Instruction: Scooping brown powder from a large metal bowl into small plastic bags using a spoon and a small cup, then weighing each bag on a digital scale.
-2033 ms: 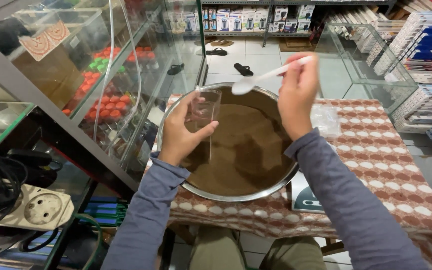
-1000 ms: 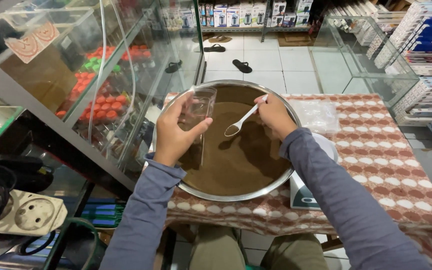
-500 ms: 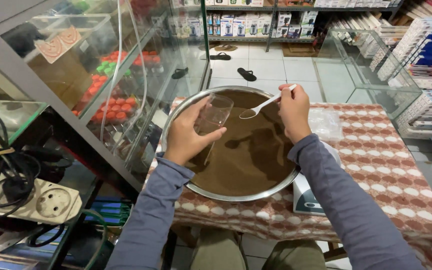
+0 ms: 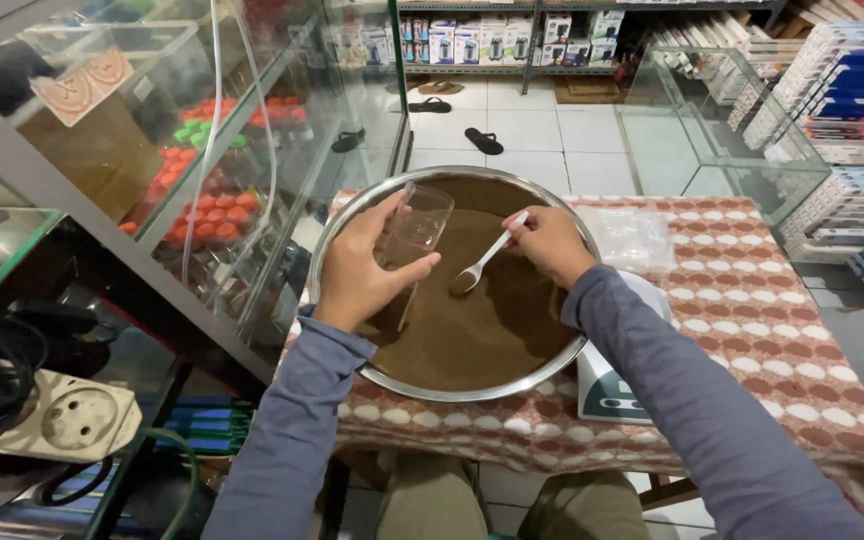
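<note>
Left hand [image 4: 357, 275] closed around clear plastic bag [image 4: 414, 228], mouth held open above left side of pan [image 4: 352, 215]. Right hand [image 4: 549, 243] pinches handle of white spoon [image 4: 487, 258]. Change noted: half a second ago spoon hovered level near bag mouth; now bowl is lowered into brown powder [image 4: 472, 325]. Reads as another scoop being loaded; bag not visibly filled. Pan sits on checkered cloth [image 4: 752, 320] over desk; scale [image 4: 612, 390] partly tucked beneath pan edge.

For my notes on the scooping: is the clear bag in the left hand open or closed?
Open. The left hand holds the clear bag over the brown powder, its mouth spread wide toward the spoon.
</note>
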